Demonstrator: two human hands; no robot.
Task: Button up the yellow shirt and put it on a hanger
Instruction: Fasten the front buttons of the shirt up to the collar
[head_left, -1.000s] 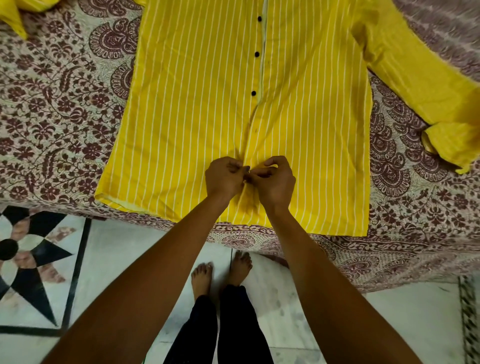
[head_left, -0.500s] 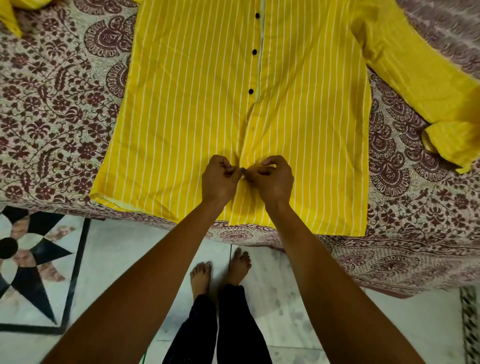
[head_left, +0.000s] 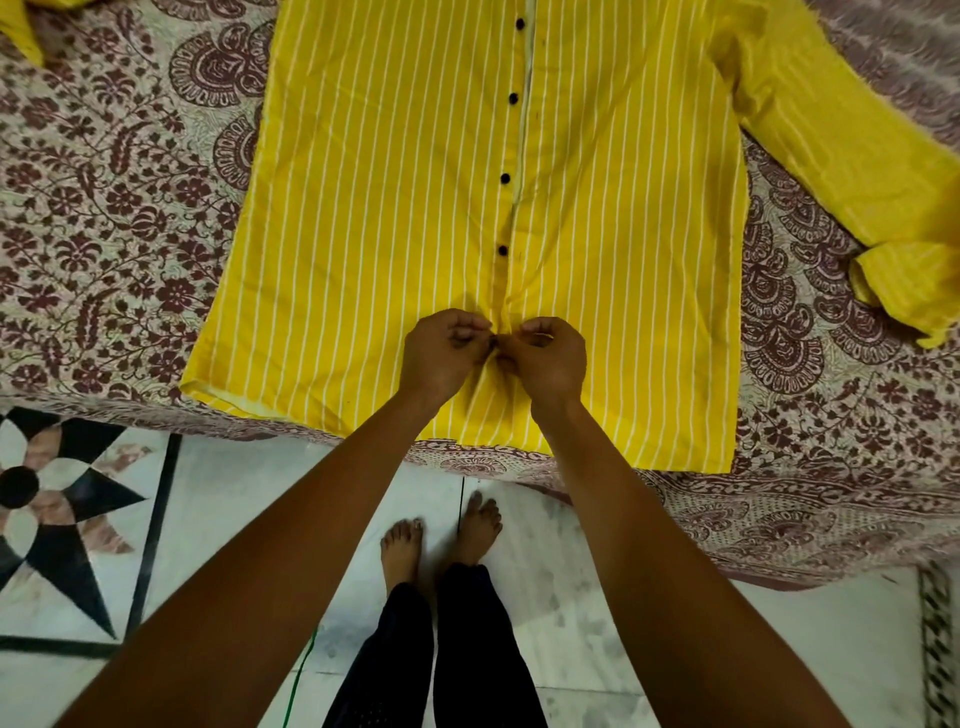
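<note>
Grips of left hand (head_left: 442, 354) and right hand (head_left: 551, 359) pinch front edges of the yellow shirt (head_left: 363, 208) together near its hem.

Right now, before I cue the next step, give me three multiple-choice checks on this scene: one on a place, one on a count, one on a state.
1. Where does the yellow white-striped shirt lie?
A) on the tiled floor
B) on the maroon floral bedspread
C) on a hanger

2. How many round black buttons show above the hands?
A) two
B) seven
C) four

3. What are the left hand and right hand doing?
A) pinching the shirt's front opening near the hem
B) lying flat and open
C) hanging idle

Answers:
1 B, the floral print shows all round the shirt.
2 C, four dark dots run up the front opening.
3 A, curled fingers of both hands meet on puckered cloth.
</note>
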